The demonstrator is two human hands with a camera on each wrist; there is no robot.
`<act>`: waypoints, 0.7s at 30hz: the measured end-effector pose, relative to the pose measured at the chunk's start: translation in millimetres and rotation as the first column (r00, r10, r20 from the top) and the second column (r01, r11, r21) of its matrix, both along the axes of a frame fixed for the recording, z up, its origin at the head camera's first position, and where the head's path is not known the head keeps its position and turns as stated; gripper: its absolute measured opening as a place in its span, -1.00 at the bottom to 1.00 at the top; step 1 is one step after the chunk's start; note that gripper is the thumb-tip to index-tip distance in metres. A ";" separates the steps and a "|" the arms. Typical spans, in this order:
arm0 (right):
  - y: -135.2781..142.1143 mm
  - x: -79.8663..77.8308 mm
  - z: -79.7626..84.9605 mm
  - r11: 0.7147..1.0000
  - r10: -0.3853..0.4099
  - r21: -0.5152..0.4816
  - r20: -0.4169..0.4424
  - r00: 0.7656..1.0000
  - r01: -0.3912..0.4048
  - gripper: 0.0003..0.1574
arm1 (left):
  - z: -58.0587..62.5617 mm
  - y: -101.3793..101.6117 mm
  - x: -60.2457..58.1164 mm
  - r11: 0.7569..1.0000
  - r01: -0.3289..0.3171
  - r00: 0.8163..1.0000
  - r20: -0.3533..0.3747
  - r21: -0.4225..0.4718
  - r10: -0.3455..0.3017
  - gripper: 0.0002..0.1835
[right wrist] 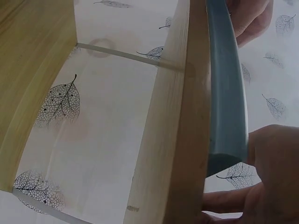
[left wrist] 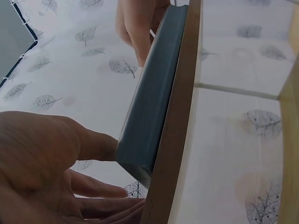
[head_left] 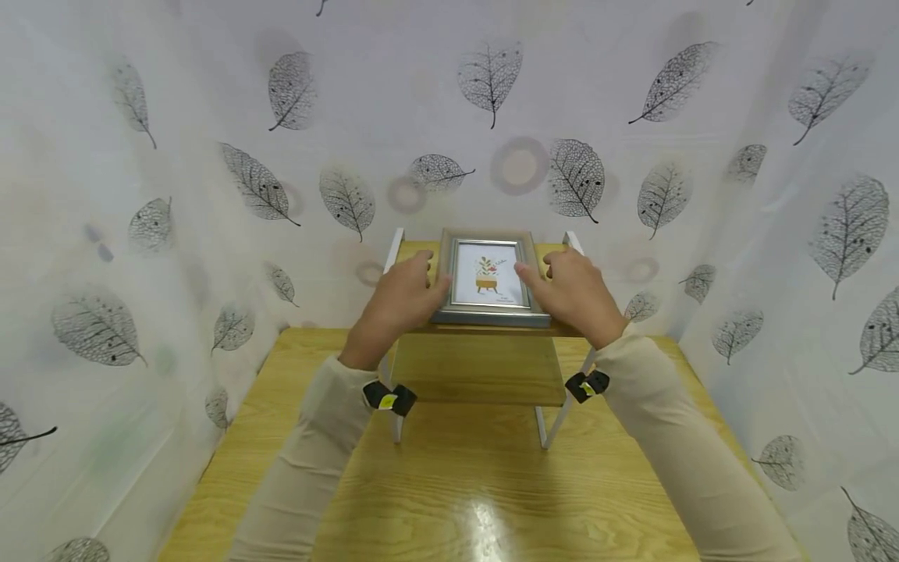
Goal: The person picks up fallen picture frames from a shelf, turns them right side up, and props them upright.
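A picture frame (head_left: 489, 314) with a silver-grey border and a potted-plant print lies flat on the top board of a small wooden shelf (head_left: 421, 331). My left hand (head_left: 403, 293) is at its left side, with the thumb at the frame's edge and the other fingers apart from it. On the opposite side, my right hand (head_left: 574, 289) has its thumb over the right border, fingers spread away from the frame. In the left wrist view the fingertips (left wrist: 135, 205) reach the board beside the frame (left wrist: 149, 107). The right wrist view shows the thumb against the frame's side (right wrist: 229, 93).
White metal legs (head_left: 550, 425) carry the shelf, which has a lower board (head_left: 477, 371). It stands towards the back of a wood-grain table (head_left: 449, 484). Pale curtains with a leaf print (head_left: 449, 117) surround the table at the back and both sides.
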State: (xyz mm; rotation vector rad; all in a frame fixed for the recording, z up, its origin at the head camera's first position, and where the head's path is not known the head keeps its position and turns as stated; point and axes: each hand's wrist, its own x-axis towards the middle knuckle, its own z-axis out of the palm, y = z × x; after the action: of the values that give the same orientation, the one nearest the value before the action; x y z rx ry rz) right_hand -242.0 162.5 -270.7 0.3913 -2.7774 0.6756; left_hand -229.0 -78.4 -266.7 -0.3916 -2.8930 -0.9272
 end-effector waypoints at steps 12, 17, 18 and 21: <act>-6.4 -4.4 -3.8 0.999 -0.020 0.037 -0.015 1.000 0.021 -0.40 | -0.5 4.6 -1.6 1.000 0.007 1.000 0.017 0.031 -0.007 -0.60; -6.5 -7.7 -2.9 0.997 -0.061 0.048 0.020 0.998 0.060 -0.45 | 0.0 6.4 -3.4 0.999 0.000 1.000 0.003 0.033 0.000 -0.64; -6.3 -8.3 -2.7 0.997 -0.067 0.049 0.026 0.997 0.065 -0.46 | 0.2 7.0 -3.6 1.000 -0.005 1.000 -0.003 0.030 0.005 -0.62; -5.4 -9.7 -2.6 0.996 -0.075 0.043 0.036 0.997 0.073 -0.46 | 0.2 8.8 -4.5 0.999 -0.021 1.000 -0.017 0.028 0.022 -0.60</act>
State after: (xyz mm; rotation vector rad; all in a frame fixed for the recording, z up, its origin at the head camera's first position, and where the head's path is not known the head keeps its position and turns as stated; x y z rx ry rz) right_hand -251.7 157.0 -273.3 0.2851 -2.8301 0.6153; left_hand -233.5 -69.5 -266.5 -0.3641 -2.8594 -0.9552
